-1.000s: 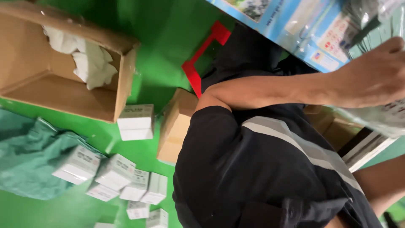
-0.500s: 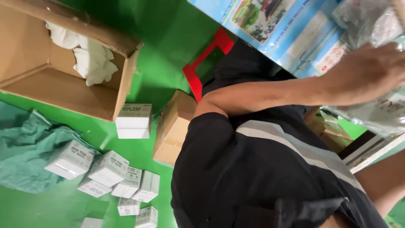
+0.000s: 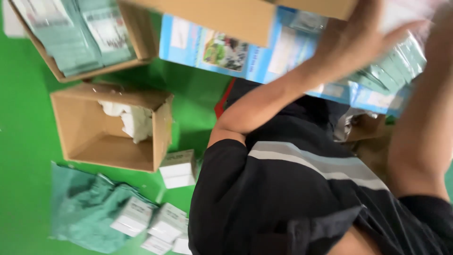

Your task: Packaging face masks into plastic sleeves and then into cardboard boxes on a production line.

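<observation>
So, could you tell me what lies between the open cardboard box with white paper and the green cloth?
In the head view, only bare green floor separates cardboard box from green cloth.

"What did the person wear?"
"A black short-sleeved shirt (image 3: pixel 292 198) with a grey and white stripe (image 3: pixel 321 165) across it; both forearms were bare."
"Gloves?"
"None; the hands (image 3: pixel 358 38) were bare."

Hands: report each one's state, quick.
Left hand: open, fingers spread against the blurred pale packets.
Right hand: blurred at the frame's edge, grip cannot be told.
</observation>
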